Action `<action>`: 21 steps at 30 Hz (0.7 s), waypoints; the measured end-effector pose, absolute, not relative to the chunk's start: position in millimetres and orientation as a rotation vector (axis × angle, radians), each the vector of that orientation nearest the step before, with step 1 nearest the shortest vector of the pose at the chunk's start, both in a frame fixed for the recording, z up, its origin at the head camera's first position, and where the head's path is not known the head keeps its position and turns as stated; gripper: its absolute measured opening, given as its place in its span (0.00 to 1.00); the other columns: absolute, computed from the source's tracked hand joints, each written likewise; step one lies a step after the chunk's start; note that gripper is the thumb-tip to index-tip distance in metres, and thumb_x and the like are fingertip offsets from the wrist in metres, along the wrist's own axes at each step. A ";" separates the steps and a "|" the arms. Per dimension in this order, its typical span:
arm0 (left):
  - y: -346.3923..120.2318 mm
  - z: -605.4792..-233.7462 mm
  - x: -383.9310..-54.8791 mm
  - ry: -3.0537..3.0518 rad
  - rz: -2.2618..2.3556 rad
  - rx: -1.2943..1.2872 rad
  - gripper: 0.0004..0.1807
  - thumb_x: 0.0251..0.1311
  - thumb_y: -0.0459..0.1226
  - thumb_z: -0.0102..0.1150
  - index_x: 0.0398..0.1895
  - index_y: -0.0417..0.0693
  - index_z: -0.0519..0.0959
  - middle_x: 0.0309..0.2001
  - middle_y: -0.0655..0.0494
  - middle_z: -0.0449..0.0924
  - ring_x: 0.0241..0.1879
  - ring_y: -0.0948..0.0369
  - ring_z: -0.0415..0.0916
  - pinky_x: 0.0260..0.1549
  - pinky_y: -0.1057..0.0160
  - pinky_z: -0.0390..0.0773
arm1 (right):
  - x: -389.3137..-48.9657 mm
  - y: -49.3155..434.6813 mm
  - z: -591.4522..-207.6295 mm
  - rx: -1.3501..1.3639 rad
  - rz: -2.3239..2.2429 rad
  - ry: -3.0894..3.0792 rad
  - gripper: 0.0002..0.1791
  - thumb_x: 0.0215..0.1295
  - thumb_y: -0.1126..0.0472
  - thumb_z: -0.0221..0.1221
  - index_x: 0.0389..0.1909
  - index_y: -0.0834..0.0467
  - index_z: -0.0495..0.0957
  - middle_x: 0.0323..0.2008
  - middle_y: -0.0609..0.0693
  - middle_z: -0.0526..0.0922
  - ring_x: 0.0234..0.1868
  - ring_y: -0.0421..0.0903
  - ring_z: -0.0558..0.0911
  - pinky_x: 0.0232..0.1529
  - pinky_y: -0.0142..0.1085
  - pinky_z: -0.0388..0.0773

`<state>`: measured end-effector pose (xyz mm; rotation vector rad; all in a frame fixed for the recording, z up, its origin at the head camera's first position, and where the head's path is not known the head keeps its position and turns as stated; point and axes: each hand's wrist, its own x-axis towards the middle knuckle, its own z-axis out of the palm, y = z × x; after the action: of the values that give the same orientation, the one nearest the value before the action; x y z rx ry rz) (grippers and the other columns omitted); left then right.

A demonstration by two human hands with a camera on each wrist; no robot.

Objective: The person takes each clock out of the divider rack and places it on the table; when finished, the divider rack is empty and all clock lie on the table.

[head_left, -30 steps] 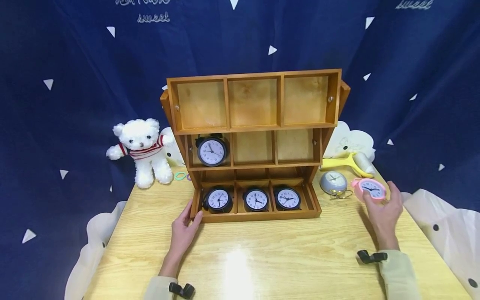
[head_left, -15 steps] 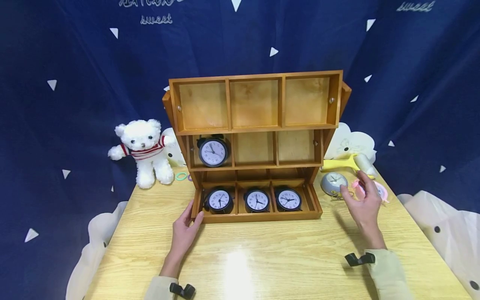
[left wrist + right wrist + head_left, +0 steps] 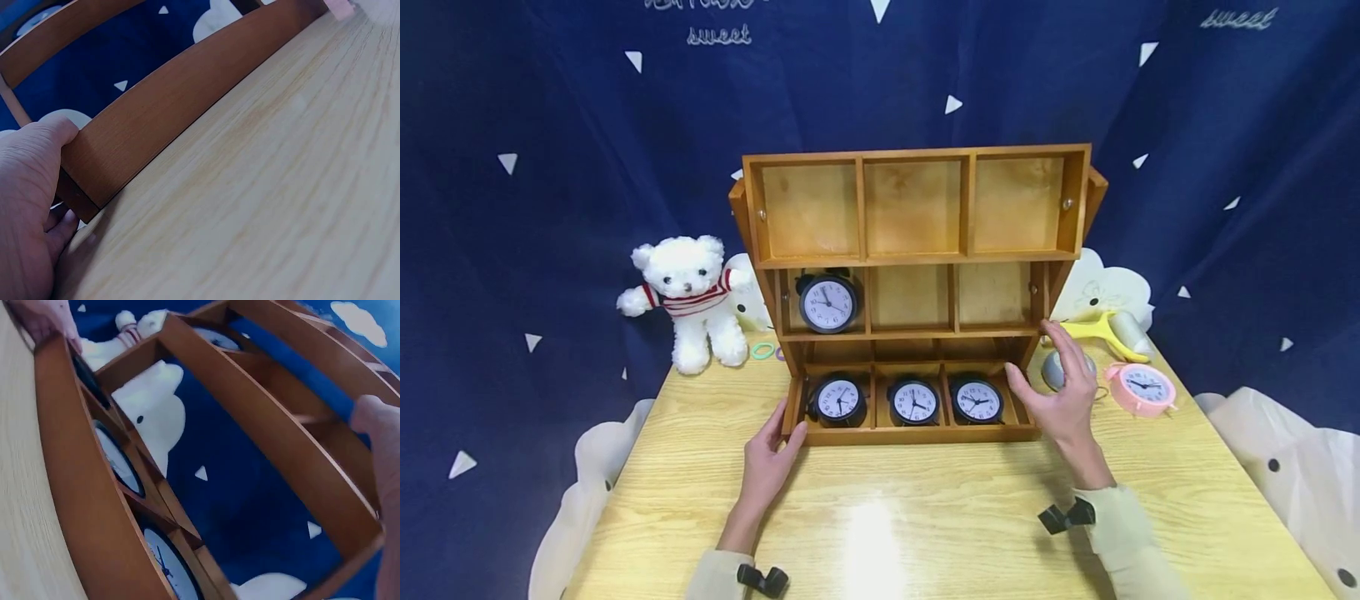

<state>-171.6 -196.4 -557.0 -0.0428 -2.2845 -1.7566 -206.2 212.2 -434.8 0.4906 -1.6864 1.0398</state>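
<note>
A tiered wooden display shelf (image 3: 917,435) stands on the table. My left hand (image 3: 764,458) grips its lower front left corner; in the left wrist view the thumb lies at the top edge of the wooden front board (image 3: 156,103). Near the shelf's right end is my right hand (image 3: 1063,402), thumb and fingers spread apart with nothing between them. Black alarm clocks (image 3: 976,401) sit one in each lower compartment. Another black alarm clock (image 3: 827,303) occupies the middle tier's left compartment. Right of the shelf sits a pink alarm clock (image 3: 1142,388); a grey clock (image 3: 1054,371) is partly hidden behind my right hand.
A yellow slingshot-shaped thing (image 3: 1101,331) and a white roll (image 3: 1129,332) lie at the back right. On the left, a white teddy bear (image 3: 685,292) stands beside a green ring (image 3: 763,351). A blue curtain (image 3: 550,250) hangs behind the table.
My right hand has moved left, away from the pink alarm clock and past the grey clock, to the shelf's right end. The left hand has stayed at the corner.
</note>
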 end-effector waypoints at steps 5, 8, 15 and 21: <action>-201.1 -578.6 -179.0 -2.276 -1.753 -0.021 0.34 0.70 0.36 0.67 0.77 0.38 0.67 0.71 0.39 0.71 0.67 0.47 0.74 0.64 0.54 0.74 | -209.5 193.6 -423.6 0.451 0.998 -1.572 0.31 0.54 0.56 0.71 0.52 0.77 0.82 0.50 0.74 0.85 0.55 0.69 0.83 0.67 0.38 0.76; -203.5 -584.1 -181.2 -2.273 -1.743 -0.019 0.34 0.70 0.38 0.68 0.77 0.41 0.68 0.71 0.42 0.72 0.67 0.49 0.74 0.64 0.56 0.75 | -209.4 186.8 -419.1 0.499 1.084 -1.614 0.32 0.55 0.58 0.71 0.55 0.77 0.80 0.52 0.75 0.83 0.57 0.61 0.83 0.66 0.34 0.75; -204.8 -585.4 -181.8 -2.272 -1.756 -0.020 0.36 0.69 0.40 0.68 0.77 0.42 0.68 0.72 0.42 0.71 0.68 0.50 0.73 0.65 0.55 0.73 | -209.9 162.6 -408.7 0.636 1.171 -1.714 0.35 0.48 0.67 0.71 0.59 0.79 0.76 0.55 0.76 0.81 0.59 0.67 0.80 0.68 0.34 0.74; -204.1 -584.3 -182.3 -2.280 -1.749 -0.015 0.36 0.69 0.40 0.69 0.77 0.42 0.68 0.71 0.41 0.71 0.67 0.49 0.74 0.64 0.54 0.75 | -226.9 139.2 -415.7 0.772 1.196 -1.802 0.41 0.47 0.65 0.73 0.64 0.77 0.73 0.60 0.74 0.79 0.60 0.70 0.78 0.68 0.32 0.73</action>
<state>-182.3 -204.1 -584.3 -0.0155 -2.2801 -1.7486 -226.9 139.2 -415.7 0.7718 -1.8024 1.1958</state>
